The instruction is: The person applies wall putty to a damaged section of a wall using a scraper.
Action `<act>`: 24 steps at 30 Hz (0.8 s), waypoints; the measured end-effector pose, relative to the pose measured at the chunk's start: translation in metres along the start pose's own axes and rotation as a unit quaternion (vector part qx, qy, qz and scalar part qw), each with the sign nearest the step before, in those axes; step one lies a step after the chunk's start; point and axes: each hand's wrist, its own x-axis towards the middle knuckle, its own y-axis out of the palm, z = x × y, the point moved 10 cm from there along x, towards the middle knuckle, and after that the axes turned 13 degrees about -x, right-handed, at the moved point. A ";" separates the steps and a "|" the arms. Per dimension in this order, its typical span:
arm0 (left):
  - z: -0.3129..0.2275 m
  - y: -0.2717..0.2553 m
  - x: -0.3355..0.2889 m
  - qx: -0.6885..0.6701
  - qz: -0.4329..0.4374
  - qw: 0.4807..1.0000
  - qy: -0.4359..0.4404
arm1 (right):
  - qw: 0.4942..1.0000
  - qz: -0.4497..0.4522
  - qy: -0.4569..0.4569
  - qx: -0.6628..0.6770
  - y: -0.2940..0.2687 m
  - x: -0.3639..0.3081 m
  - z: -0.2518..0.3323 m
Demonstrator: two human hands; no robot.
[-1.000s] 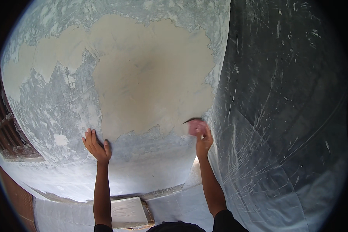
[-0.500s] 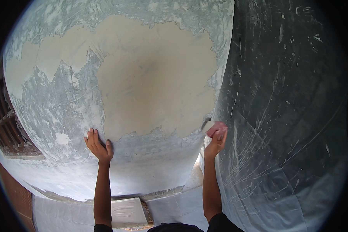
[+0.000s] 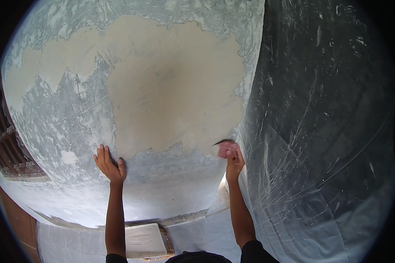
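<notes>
A wall (image 3: 83, 127) with a mottled grey and white surface stands in front of me. Across its middle spreads a large smooth beige patch of filler (image 3: 175, 83) with ragged edges. My right hand (image 3: 235, 165) grips a pinkish-red putty spreader (image 3: 226, 149), whose edge lies at the patch's lower right corner, close to the wall's right edge. Flat against the bare grey part below and left of the patch rests my left hand (image 3: 111, 166), its fingers stretched and thumb apart, holding nothing.
Dark, translucent plastic sheeting (image 3: 320, 131) with white splashes hangs along the right side. Below, a shallow tray-like box (image 3: 148, 241) with a pale, smooth top sits on grey sheeting (image 3: 74, 243). At far left is a brown slatted opening (image 3: 15, 149).
My right hand and the putty spreader have moved left, from the wall's right edge onto the patch's lower corner. My left hand stays on the wall.
</notes>
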 end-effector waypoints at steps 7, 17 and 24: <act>0.002 0.000 -0.004 0.004 0.000 1.000 0.000 | 0.995 0.021 -0.020 0.101 -0.007 0.003 0.012; 0.003 -0.001 -0.002 0.004 0.000 1.000 0.000 | 0.993 0.062 0.019 0.096 -0.002 0.010 -0.010; 0.001 -0.001 -0.003 0.007 0.001 1.000 -0.002 | 0.977 -0.113 0.044 0.174 -0.034 0.022 -0.006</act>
